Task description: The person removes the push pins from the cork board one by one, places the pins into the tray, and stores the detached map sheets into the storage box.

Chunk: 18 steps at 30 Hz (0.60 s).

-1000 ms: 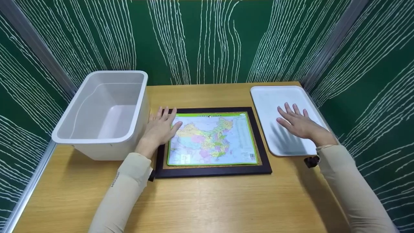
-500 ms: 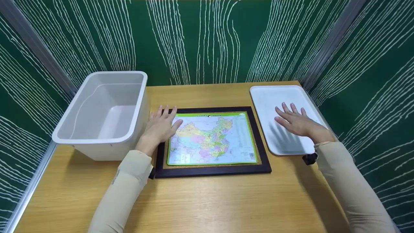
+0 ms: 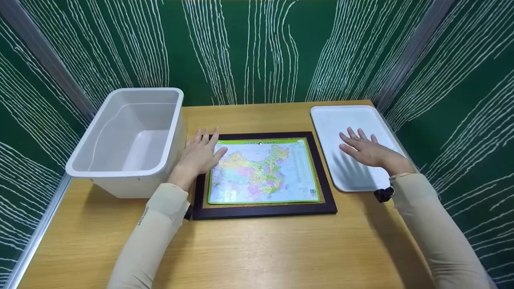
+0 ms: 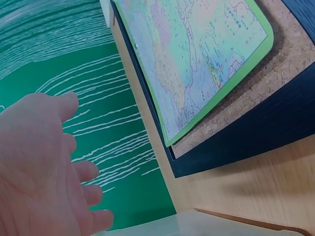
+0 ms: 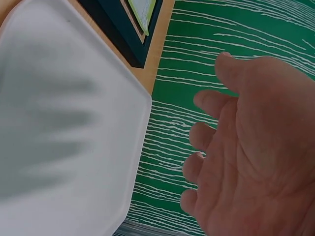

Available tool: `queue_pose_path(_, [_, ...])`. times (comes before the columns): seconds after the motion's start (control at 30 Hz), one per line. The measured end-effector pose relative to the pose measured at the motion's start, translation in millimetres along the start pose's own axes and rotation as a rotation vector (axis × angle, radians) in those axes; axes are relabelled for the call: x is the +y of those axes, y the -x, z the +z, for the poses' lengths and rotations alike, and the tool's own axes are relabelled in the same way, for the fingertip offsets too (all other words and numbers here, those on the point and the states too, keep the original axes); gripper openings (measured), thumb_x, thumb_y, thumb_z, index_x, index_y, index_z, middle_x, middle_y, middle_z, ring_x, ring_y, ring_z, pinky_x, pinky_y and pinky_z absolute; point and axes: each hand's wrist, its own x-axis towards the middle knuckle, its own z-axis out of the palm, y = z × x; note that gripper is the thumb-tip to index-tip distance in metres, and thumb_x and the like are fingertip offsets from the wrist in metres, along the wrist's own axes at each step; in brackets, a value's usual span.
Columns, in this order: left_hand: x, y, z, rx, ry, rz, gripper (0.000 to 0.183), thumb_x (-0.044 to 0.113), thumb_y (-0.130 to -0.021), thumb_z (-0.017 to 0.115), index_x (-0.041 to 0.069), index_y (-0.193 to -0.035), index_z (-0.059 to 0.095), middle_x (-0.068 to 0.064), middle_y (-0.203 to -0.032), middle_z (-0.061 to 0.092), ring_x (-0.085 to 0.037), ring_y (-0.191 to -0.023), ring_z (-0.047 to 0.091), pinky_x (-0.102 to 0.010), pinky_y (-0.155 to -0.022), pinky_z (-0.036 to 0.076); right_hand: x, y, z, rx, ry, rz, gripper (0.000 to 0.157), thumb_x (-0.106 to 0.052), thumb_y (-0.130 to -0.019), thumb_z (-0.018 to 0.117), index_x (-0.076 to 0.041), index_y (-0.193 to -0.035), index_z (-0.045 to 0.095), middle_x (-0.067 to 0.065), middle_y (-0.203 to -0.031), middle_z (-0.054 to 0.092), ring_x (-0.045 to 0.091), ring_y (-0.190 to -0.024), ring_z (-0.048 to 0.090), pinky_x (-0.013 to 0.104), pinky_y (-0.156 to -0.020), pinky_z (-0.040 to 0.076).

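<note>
A map sheet with a green border (image 3: 261, 172) lies on a cork board inside a dark frame (image 3: 265, 212), at the middle of the table. My left hand (image 3: 198, 156) hovers above the frame's left side with fingers spread, palm down, holding nothing. In the left wrist view the same hand (image 4: 44, 167) stands apart from the map (image 4: 192, 54). Over the white tray (image 3: 357, 180) at the right, my right hand (image 3: 365, 150) is held with spread fingers and casts a shadow on it. The right wrist view has this hand (image 5: 261, 147) clear of the tray (image 5: 113, 147), with nothing in it.
A deep white bin (image 3: 124, 175) stands at the left of the table, close beside my left hand. Green walls with white wavy lines (image 3: 273, 52) enclose the back and both sides. Metal posts (image 3: 417, 48) stand at the back corners. The wooden table (image 3: 257, 253) stretches toward me.
My right hand has drifted slightly left and up in the head view. The left hand has barely shifted. The map, frame, bin and tray stay where they were.
</note>
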Motion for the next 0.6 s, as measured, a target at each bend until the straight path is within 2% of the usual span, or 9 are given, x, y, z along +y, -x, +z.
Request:
queue_pose_path(0.1, [1.9,-0.2,-0.8,-0.01,0.104,0.026,0.079,0.054,-0.106,0.039,0.013,-0.164,0.004,-0.018,-0.168,0.007,-0.037,-0.154,0.0,-0.058,-0.121,0.007,0.2,-1.5,0.3,0.043,0.022,-0.034,0.076,-0.056,-0.106,0.038,-0.005,-0.161,0.024,0.026,-0.166,0.005,0.049,-0.15,-0.004,0.073,-0.112,-0.005])
queue_pose_path(0.2, [6.8,-0.2,-3.1,-0.007,0.236,0.072,0.081,0.05,-0.105,0.048,0.01,-0.164,0.011,-0.015,-0.168,0.015,-0.035,-0.154,0.01,-0.053,-0.122,0.014,-0.1,-3.6,-0.5,0.135,0.053,-0.082,0.073,-0.048,-0.105,0.05,0.0,-0.157,0.032,0.028,-0.162,0.022,0.05,-0.146,0.024,0.07,-0.114,0.016])
queue_pose_path(0.27, [11.2,0.1,-5.2,0.0,0.305,0.097,0.079,0.046,-0.103,0.054,0.008,-0.163,0.018,-0.013,-0.167,0.021,-0.032,-0.154,0.017,-0.049,-0.122,0.018,-1.6,-5.8,-1.3,0.192,0.027,-0.093,0.068,-0.04,-0.105,0.055,0.003,-0.154,0.037,0.029,-0.157,0.033,0.05,-0.14,0.037,0.066,-0.111,0.029])
queue_pose_path(0.33, [14.5,0.9,-7.1,0.007,0.336,0.097,0.077,0.042,-0.102,0.059,0.009,-0.162,0.024,-0.012,-0.165,0.027,-0.03,-0.152,0.023,-0.048,-0.121,0.022,-4.2,-8.6,-2.0,0.224,-0.063,-0.09,0.063,-0.033,-0.105,0.058,0.004,-0.153,0.039,0.028,-0.154,0.04,0.048,-0.133,0.047,0.062,-0.107,0.038])
queue_pose_path(0.43, [15.1,0.5,-7.4,0.001,0.327,0.091,0.073,0.036,-0.1,0.064,0.007,-0.159,0.032,-0.014,-0.161,0.036,-0.032,-0.15,0.029,-0.049,-0.12,0.026,-10.0,-14.3,-1.6,0.233,-0.222,-0.062,0.06,-0.031,-0.105,0.057,0.001,-0.153,0.042,0.023,-0.154,0.044,0.045,-0.131,0.051,0.06,-0.105,0.043])
queue_pose_path(0.6, [7.3,-1.4,-1.5,-0.041,0.311,0.096,0.072,0.031,-0.094,0.073,0.003,-0.153,0.043,-0.019,-0.154,0.044,-0.036,-0.144,0.037,-0.05,-0.117,0.031,-21.2,-25.7,1.7,0.188,-0.416,-0.028,0.061,-0.036,-0.103,0.061,-0.007,-0.153,0.045,0.017,-0.152,0.048,0.036,-0.126,0.058,0.052,-0.102,0.048])
